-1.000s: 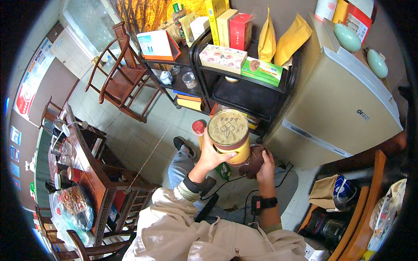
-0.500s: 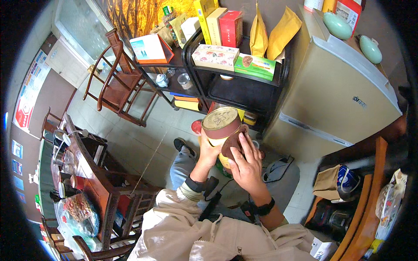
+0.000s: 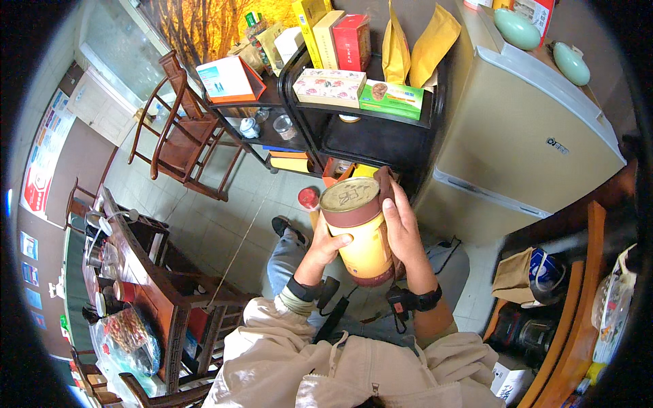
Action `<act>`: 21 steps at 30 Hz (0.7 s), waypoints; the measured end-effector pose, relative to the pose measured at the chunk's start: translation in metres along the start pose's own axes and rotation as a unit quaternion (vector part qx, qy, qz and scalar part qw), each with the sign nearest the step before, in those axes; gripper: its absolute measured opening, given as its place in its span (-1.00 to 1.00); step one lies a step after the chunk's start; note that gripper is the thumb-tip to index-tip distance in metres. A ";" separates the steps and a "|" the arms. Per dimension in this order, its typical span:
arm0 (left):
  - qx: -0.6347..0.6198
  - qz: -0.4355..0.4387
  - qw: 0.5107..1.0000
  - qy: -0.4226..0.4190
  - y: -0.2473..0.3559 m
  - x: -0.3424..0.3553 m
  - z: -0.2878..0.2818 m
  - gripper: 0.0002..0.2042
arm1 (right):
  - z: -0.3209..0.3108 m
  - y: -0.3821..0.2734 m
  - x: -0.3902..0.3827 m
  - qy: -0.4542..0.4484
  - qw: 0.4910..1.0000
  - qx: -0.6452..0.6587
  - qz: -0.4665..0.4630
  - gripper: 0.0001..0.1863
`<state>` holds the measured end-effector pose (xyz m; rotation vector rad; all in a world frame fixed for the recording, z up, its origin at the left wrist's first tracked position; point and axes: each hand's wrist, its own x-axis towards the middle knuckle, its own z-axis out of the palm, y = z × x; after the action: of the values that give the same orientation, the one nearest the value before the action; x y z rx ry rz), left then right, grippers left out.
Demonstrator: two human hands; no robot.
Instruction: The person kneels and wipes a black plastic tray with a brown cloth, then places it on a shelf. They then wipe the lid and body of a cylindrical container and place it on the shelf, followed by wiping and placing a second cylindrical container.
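Observation:
A round yellow canister [image 3: 362, 250] with a brown band and a gold metal lid is held up in front of me, tilted so its lid faces up and away. My left hand [image 3: 324, 239] is wrapped round its left side, the thumb lying across the yellow wall. Against the right side, near the lid, my right hand [image 3: 407, 228] presses a dark brown cloth [image 3: 386, 182]. Part of the cloth is hidden behind the right hand's fingers and the canister.
Ahead stands a black shelf [image 3: 374, 139] with boxes and paper bags. A beige fridge [image 3: 520, 143] is on the right, a wooden table [image 3: 146, 268] on the left. A wooden chair [image 3: 187, 139] stands beyond the table. A red-lidded jar [image 3: 308, 198] shows just past my left hand.
My right hand and the cloth have moved from the canister's front round to its right side, uncovering the yellow front. My left hand still grips the canister.

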<state>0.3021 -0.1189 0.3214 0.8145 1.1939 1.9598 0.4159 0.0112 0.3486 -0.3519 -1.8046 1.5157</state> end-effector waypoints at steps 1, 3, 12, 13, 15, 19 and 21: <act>-0.010 -0.004 1.000 0.000 0.000 0.000 0.001 0.05 | -0.001 0.001 0.001 0.000 1.000 0.005 0.005 -0.45; -0.035 -0.013 0.999 -0.004 0.000 0.001 0.001 0.04 | 0.001 0.000 0.000 0.003 1.000 0.016 0.017 -0.45; -0.046 0.014 0.999 0.022 0.003 0.013 0.005 -0.05 | 0.024 -0.025 -0.027 0.036 0.939 -0.299 -0.167 -0.47; -0.037 0.013 0.999 0.032 0.004 0.013 0.005 -0.05 | 0.027 -0.026 -0.028 0.033 0.923 -0.333 -0.189 -0.45; -0.023 0.019 0.999 0.029 0.004 0.013 0.004 -0.07 | 0.027 -0.026 -0.028 0.021 0.922 -0.340 -0.187 -0.48; -0.020 0.001 1.000 -0.003 0.002 0.010 -0.003 -0.04 | 0.020 -0.020 -0.023 0.029 0.950 -0.278 -0.141 -0.45; -0.020 -0.008 1.000 -0.007 0.000 0.006 -0.006 -0.04 | 0.016 -0.014 -0.017 0.043 0.972 -0.212 -0.096 -0.43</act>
<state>0.2936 -0.1171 0.3203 0.7939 1.1466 1.9550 0.4201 -0.0155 0.3551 -0.4256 -2.0222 0.9625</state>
